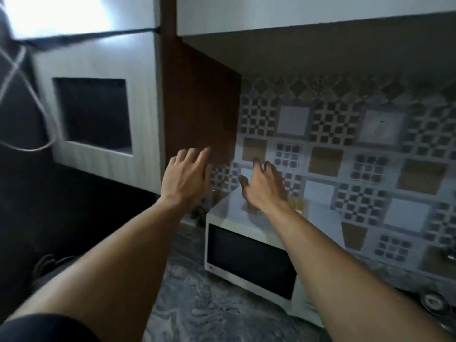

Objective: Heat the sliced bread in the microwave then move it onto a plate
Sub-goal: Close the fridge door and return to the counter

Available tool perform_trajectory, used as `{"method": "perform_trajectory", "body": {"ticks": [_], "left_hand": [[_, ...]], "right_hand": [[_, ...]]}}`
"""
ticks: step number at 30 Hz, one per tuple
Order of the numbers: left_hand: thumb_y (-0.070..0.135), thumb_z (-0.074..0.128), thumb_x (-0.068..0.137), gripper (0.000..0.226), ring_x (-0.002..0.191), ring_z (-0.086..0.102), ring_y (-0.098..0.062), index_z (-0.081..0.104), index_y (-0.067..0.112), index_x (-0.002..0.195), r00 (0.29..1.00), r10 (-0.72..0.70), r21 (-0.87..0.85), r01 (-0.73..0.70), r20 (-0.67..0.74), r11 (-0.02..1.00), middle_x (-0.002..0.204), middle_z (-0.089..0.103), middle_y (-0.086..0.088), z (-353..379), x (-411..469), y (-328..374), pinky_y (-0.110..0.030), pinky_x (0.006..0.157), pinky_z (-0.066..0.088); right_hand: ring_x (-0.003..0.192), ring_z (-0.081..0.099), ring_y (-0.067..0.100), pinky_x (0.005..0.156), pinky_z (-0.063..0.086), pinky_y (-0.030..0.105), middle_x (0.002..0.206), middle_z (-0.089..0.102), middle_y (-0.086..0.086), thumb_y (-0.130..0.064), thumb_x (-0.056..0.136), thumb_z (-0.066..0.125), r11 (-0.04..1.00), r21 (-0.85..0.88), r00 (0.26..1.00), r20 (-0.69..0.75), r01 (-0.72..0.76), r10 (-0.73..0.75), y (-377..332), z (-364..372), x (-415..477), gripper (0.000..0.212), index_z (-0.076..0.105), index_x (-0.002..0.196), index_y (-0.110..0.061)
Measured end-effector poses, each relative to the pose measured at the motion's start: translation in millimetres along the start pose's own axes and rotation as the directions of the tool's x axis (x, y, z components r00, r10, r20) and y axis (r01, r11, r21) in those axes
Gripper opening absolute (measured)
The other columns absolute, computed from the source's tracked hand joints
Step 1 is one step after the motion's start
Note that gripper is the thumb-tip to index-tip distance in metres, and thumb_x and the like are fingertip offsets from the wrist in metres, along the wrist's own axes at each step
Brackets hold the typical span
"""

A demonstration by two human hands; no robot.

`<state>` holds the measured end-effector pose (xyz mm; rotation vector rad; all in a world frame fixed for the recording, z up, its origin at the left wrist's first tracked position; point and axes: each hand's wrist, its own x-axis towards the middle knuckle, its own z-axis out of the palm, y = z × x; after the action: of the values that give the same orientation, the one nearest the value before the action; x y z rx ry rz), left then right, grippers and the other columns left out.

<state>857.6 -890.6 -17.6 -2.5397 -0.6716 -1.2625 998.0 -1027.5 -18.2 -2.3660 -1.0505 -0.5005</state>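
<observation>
Grey marbled bench point(197, 304) fills the lower middle of the view, and two bare forearms reach forward over it from the bottom edge, a dark sleeve point(49, 327) showing at the lower left corner. A white microwave point(246, 257) stands on the bench at an angle, its dark door closed and facing the camera.

Both hands are raised above and behind the microwave's front edge. The left hand point(187, 178) is open, fingers straight and close together, back of the hand toward the camera, in front of the lower edge of a brown panel point(199, 107); it holds nothing. The right hand point(264, 186) hovers over the microwave's glossy top with fingers spread and loosely bent, also holding nothing.

Just beneath the right wrist a blurred tan patch point(249, 209) lies on the microwave top; whether it is the sliced bread or a reflection I cannot tell.

Behind the microwave a tiled wall point(345, 144) carries checkered, tan and white squares. To the left of the brown panel sits a white cabinet point(103, 58) with a dark square recess point(95, 112), and a pale cable point(47, 114) loops down beside it. An upper cabinet point(296, 13) overhangs the tiles.
</observation>
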Motion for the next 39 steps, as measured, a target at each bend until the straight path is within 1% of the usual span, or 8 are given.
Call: {"method": "perform_trajectory", "body": {"ticks": [2, 6, 11, 22, 27, 30, 35, 39], "left_hand": [[0.037, 0.04, 0.097, 0.048, 0.112, 0.052, -0.031, 0.043, 0.02, 0.141, 0.999, -0.042, 0.054, 0.044, -0.03, 0.998, 0.126, 0.058, -0.007, -32, -20, -17, -0.044, 0.089, 0.044], [0.036, 0.041, 0.096, 0.051, 0.122, 0.048, -0.03, 0.044, 0.017, 0.143, 0.992, -0.098, 0.197, 0.113, -0.081, 0.974, 0.132, 0.056, -0.008, -100, -66, -57, -0.045, 0.099, 0.04], [0.038, 0.039, 0.096, 0.055, 0.133, 0.039, -0.031, 0.035, 0.018, 0.148, 0.971, -0.198, 0.355, 0.233, -0.131, 0.906, 0.142, 0.047, -0.009, -172, -109, -106, -0.047, 0.111, 0.032], [0.033, 0.038, 0.093, 0.066, 0.148, 0.014, -0.04, 0.024, 0.017, 0.155, 0.941, -0.263, 0.656, 0.338, -0.214, 0.675, 0.158, 0.025, -0.022, -322, -195, -223, -0.059, 0.119, 0.008], [0.025, 0.042, 0.093, 0.067, 0.15, 0.006, -0.04, 0.021, 0.013, 0.156, 0.966, -0.153, 0.732, 0.256, -0.207, 0.631, 0.16, 0.017, -0.023, -340, -208, -238, -0.058, 0.12, 0.003], [0.019, 0.044, 0.091, 0.071, 0.151, 0.003, -0.038, 0.017, 0.007, 0.156, 0.957, -0.179, 0.753, 0.291, -0.23, 0.591, 0.161, 0.011, -0.024, -341, -208, -245, -0.057, 0.12, 0.0], [0.018, 0.02, 0.095, 0.063, 0.151, 0.004, -0.037, 0.014, 0.004, 0.155, 0.945, -0.215, 0.817, 0.322, -0.246, 0.478, 0.162, 0.009, -0.023, -350, -217, -259, -0.055, 0.121, -0.002], [0.013, 0.024, 0.091, 0.066, 0.151, 0.004, -0.038, 0.014, 0.005, 0.156, 0.925, -0.238, 0.844, 0.371, -0.297, 0.389, 0.162, 0.01, -0.023, -361, -226, -272, -0.053, 0.122, -0.002]], "right_hand": [[0.135, 0.037, 0.039, 0.108, 0.039, 0.05, 0.147, 0.04, 0.02, -0.046, 0.101, 0.045, 0.997, 0.042, 0.998, -0.003, 0.066, -0.066, -25, -4, -13, 0.065, 0.024, 0.154, -0.013], [0.149, 0.021, 0.035, 0.118, 0.028, 0.049, 0.163, 0.02, 0.018, -0.046, 0.102, 0.042, 0.968, 0.176, 0.982, 0.026, 0.178, -0.186, -92, -17, -45, 0.068, 0.016, 0.159, -0.019], [0.149, 0.022, 0.035, 0.12, 0.024, 0.045, 0.161, 0.025, 0.022, -0.042, 0.102, 0.044, 0.894, 0.251, 0.927, -0.051, 0.371, -0.371, -181, -30, -71, 0.067, 0.021, 0.158, -0.014], [0.153, 0.007, 0.029, 0.124, 0.009, 0.048, 0.165, 0.01, 0.018, -0.042, 0.103, 0.039, 0.68, 0.506, 0.81, -0.066, 0.531, -0.583, -376, -12, -133, 0.065, 0.016, 0.16, -0.02], [0.154, 0.001, 0.028, 0.123, 0.004, 0.051, 0.167, 0.004, 0.016, -0.044, 0.104, 0.035, 0.584, 0.586, 0.746, -0.055, 0.563, -0.664, -440, 2, -150, 0.065, 0.009, 0.16, -0.024], [0.155, 0.0, 0.027, 0.122, 0.004, 0.052, 0.167, 0.003, 0.015, -0.043, 0.106, 0.032, 0.514, 0.617, 0.697, -0.08, 0.596, -0.713, -473, 5, -153, 0.063, 0.008, 0.161, -0.026], [0.155, -0.001, 0.026, 0.123, 0.004, 0.051, 0.167, 0.002, 0.013, -0.044, 0.106, 0.031, 0.402, 0.663, 0.608, -0.103, 0.632, -0.787, -518, 16, -148, 0.061, 0.007, 0.161, -0.028], [0.155, -0.001, 0.026, 0.123, 0.005, 0.052, 0.168, 0.001, 0.011, -0.045, 0.106, 0.029, 0.312, 0.682, 0.524, -0.121, 0.661, -0.843, -550, 28, -146, 0.061, 0.005, 0.161, -0.03]]}}
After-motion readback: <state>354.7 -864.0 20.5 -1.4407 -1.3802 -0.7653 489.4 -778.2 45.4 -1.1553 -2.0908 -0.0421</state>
